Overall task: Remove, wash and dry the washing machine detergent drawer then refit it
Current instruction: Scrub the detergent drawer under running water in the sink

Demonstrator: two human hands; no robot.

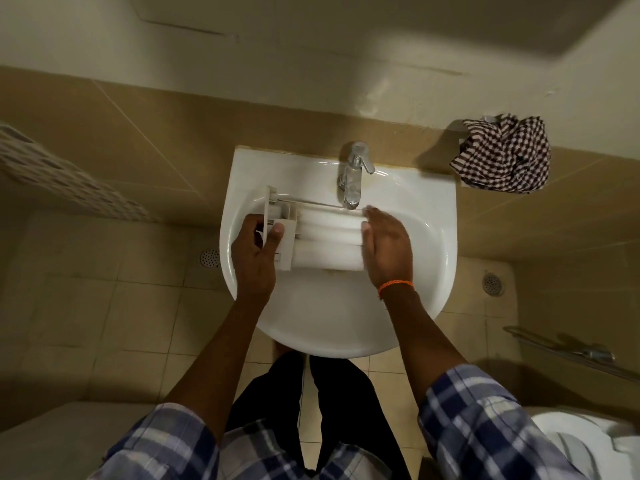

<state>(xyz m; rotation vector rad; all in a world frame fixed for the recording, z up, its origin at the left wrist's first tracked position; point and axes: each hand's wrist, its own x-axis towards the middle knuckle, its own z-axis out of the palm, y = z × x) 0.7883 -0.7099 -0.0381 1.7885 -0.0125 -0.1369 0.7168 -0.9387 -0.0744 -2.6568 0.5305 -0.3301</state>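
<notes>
The left hand (254, 251) has its fingers (277, 233) pinching the detergent drawer (325, 237) by its flat front panel. The right hand (386, 247), fingers pressed together, cups the other end. The drawer, ribbed glossy white plastic, is out of its machine and held just below the chrome tap (353, 178), over the smooth ceramic basin (332, 317). This looks like washing, with drying and refitting seemingly left. A crumpled checked cloth (502, 157) lies right of the tap.

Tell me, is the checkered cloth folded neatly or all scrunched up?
Scrunched up. The checkered cloth sits in a bunched, wrinkled heap to the right of the sink, with loose corners sticking out, not flat or squared.
</notes>
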